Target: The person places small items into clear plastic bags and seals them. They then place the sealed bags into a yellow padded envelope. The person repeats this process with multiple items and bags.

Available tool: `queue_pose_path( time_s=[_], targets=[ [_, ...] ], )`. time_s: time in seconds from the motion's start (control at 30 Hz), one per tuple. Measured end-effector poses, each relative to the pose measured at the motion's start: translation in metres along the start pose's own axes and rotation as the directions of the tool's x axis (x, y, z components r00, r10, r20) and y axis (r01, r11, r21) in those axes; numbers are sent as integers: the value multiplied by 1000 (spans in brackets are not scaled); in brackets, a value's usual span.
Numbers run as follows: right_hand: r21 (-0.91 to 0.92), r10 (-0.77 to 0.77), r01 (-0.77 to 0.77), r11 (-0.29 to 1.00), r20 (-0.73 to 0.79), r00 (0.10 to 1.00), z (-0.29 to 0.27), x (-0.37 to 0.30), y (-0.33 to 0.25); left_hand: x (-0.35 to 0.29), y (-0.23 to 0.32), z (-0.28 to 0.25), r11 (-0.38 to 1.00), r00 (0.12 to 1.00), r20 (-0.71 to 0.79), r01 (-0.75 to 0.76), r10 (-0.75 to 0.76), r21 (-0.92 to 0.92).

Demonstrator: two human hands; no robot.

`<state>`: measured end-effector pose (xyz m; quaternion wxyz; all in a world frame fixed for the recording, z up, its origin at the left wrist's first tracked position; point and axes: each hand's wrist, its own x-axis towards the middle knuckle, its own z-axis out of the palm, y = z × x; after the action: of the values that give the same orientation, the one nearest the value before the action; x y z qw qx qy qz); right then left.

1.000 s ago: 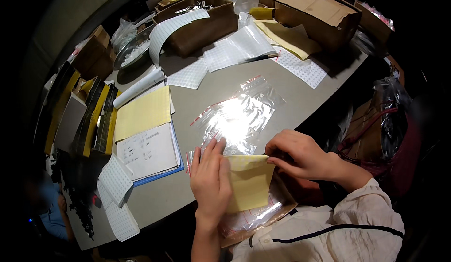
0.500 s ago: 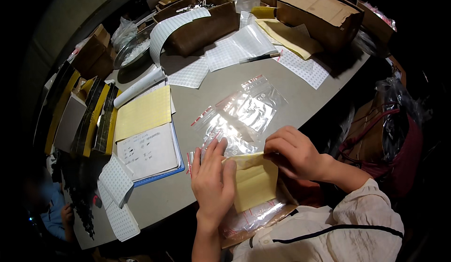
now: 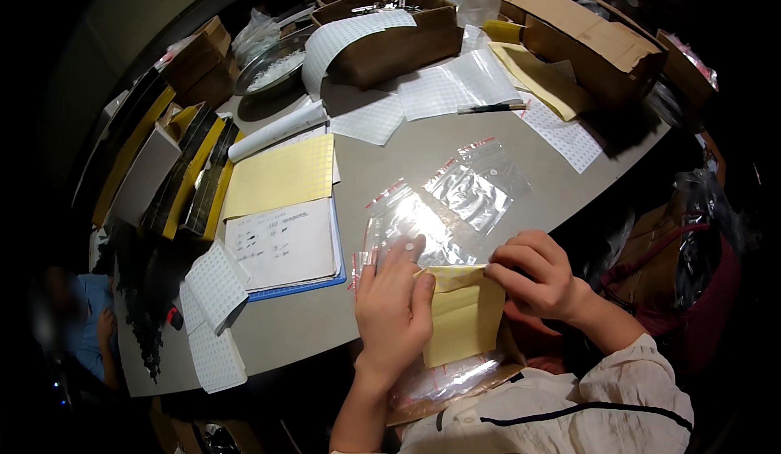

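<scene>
A yellow sticker sheet [image 3: 462,320] hangs at the table's near edge, its top edge curled over. My right hand [image 3: 541,279] pinches the sheet's upper right corner between thumb and fingertips. My left hand [image 3: 396,312] lies with its fingers stretched over a clear zip bag [image 3: 419,222], its thumb against the sheet's upper left edge. A small round white sticker shows by the left fingertips. More clear bags with red-marked tops [image 3: 484,181] lie overlapping just beyond. Below the sheet, a carton [image 3: 508,368] on my lap holds a stack of clear bags [image 3: 447,381].
A blue clipboard [image 3: 340,267] with handwritten paper lies left, near black-and-yellow boxes [image 3: 187,169]. Sticker sheets [image 3: 215,299], a pen [image 3: 492,108], a metal bowl [image 3: 272,72] and cardboard boxes [image 3: 582,27] surround the work area. Another person's blue sleeve [image 3: 89,299] shows far left.
The whole view has shifted, moving the table things mostly right in the picture. My right hand keeps its pinch on the yellow sheet; my left fingers stay stretched over the bag.
</scene>
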<state>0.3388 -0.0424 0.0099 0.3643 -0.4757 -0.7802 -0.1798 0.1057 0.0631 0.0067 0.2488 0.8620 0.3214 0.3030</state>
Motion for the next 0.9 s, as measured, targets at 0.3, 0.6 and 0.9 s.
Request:
queue_pose_path(
  time_s=[0.3,0.6,0.9],
  targets=[
    [208,415,-413,887,34,909,-10,4,31,3,1,3,995,995,-57,-77,81,57],
    [-143,454,-432,891,209,866,8,14,120,6,3,6,994,989,-102,-107,110,35],
    [-171,626,-606,777,308,716,-11,15,142,4,2,6,992,989,-87,-119,122,35]
  ],
)
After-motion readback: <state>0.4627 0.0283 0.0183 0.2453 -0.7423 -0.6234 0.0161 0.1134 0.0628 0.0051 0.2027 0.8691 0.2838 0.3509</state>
